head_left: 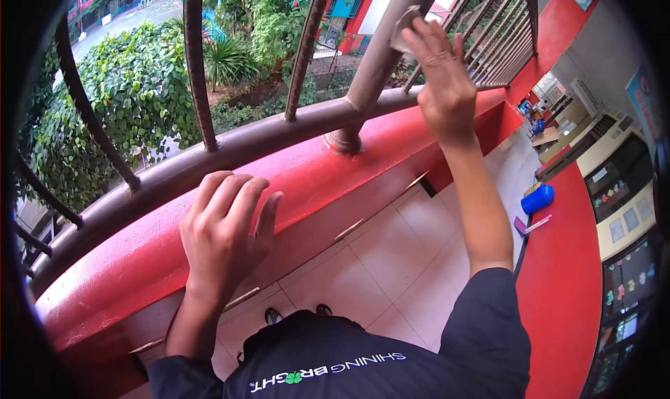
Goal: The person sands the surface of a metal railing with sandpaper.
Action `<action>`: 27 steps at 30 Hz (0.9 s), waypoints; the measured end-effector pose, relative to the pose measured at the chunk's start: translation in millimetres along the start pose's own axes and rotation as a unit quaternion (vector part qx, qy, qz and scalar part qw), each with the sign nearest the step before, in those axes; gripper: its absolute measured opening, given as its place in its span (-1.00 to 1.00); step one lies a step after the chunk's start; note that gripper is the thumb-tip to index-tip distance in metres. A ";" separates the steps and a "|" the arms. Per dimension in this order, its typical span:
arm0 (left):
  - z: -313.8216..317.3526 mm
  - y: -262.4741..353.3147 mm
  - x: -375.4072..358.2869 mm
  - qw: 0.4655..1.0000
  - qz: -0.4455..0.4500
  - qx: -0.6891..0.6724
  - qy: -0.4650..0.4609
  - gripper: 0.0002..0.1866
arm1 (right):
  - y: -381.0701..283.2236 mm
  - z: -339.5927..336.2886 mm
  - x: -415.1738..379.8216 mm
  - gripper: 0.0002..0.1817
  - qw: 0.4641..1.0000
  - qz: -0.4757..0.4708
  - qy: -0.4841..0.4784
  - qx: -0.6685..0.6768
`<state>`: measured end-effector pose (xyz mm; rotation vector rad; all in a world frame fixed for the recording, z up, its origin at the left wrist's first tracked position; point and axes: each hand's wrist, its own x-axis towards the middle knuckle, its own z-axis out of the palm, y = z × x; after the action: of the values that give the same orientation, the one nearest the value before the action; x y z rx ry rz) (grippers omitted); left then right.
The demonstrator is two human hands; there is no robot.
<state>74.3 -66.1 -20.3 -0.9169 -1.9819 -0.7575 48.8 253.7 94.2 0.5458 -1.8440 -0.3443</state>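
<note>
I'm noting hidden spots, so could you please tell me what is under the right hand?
Under the right hand, a pale cloth-like piece shows over the brown post; the palm and the post's surface beneath it are covered.

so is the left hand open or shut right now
Open, though not flat: on the left hand, the fingers curl and the thumb stands apart, nothing visible between.

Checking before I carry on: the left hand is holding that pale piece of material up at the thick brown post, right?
Wrong hand: the head view shows the right hand holding the pale piece of material up at the thick brown post.
</note>
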 end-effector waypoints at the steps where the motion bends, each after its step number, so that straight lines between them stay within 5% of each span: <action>1: 1.6 -2.2 -1.3 0.999 -0.014 0.029 -0.007 -0.79 | 1.7 6.1 -6.1 -0.52 0.991 -0.112 -0.066 -0.018; 3: 3.3 -1.2 -5.6 0.998 -0.038 0.039 -0.041 -0.78 | 8.4 25.1 -30.4 -0.64 0.926 -0.353 -0.125 -0.050; 4: 3.3 -1.7 -5.3 0.997 -0.053 0.037 -0.050 -0.78 | 17.8 18.7 -21.9 -0.64 0.925 -0.357 -0.134 0.009; 6: 2.0 -2.8 -4.7 0.996 -0.053 0.036 -0.056 -0.77 | 50.1 -2.1 13.1 -0.55 0.982 -0.160 -0.089 -0.039; 7: 3.6 -2.4 -6.9 0.997 -0.049 0.042 -0.047 -0.76 | 44.4 -9.7 25.1 -0.60 0.984 -0.140 -0.059 -0.092; 8: 6.7 -1.3 -8.1 0.997 -0.045 0.048 -0.034 -0.76 | 37.5 -4.4 16.0 -0.60 0.983 -0.145 -0.064 -0.093; 10: 9.4 0.4 -7.0 0.997 -0.034 0.065 -0.010 -0.74 | 24.7 10.3 -13.3 -0.54 0.918 -0.357 -0.166 0.044; 11: 9.4 -0.1 -6.1 0.996 -0.024 0.086 0.011 -0.73 | 34.2 6.7 1.8 -0.49 0.919 -0.359 -0.158 0.043; 14: 8.7 4.8 -6.4 0.993 -0.047 0.101 0.028 -0.71 | 47.0 -10.7 31.8 -0.48 0.979 -0.155 -0.056 -0.119; 16: 9.6 7.4 -8.3 0.993 -0.079 0.091 0.009 -0.66 | 26.6 10.4 -1.4 -0.53 0.913 -0.383 -0.136 0.039; 18: 9.8 9.1 -5.6 0.988 -0.086 0.129 0.001 -0.62 | 50.3 8.0 6.5 -0.52 0.887 -0.411 -0.179 0.108; 20: 10.5 9.2 -6.5 0.986 -0.095 0.134 -0.008 -0.58 | 115.0 4.7 59.7 -0.54 0.946 -0.317 -0.021 -0.060; 21: 10.6 9.9 -7.0 0.986 -0.101 0.134 -0.017 -0.57 | 108.2 1.2 58.2 -0.54 0.946 -0.318 -0.020 -0.064; 25: 10.9 11.6 -9.5 0.985 -0.110 0.130 -0.027 -0.54 | 70.1 -9.6 63.3 -0.58 0.861 -0.492 -0.127 0.030; 27: 9.2 9.2 -6.0 0.985 -0.105 0.133 -0.022 -0.55 | 95.0 -21.8 99.5 -0.58 0.926 -0.364 -0.095 0.021</action>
<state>80.4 -55.9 -28.3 -0.5780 -2.1797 -0.5707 23.9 282.8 228.0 1.2650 -1.7744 -0.8782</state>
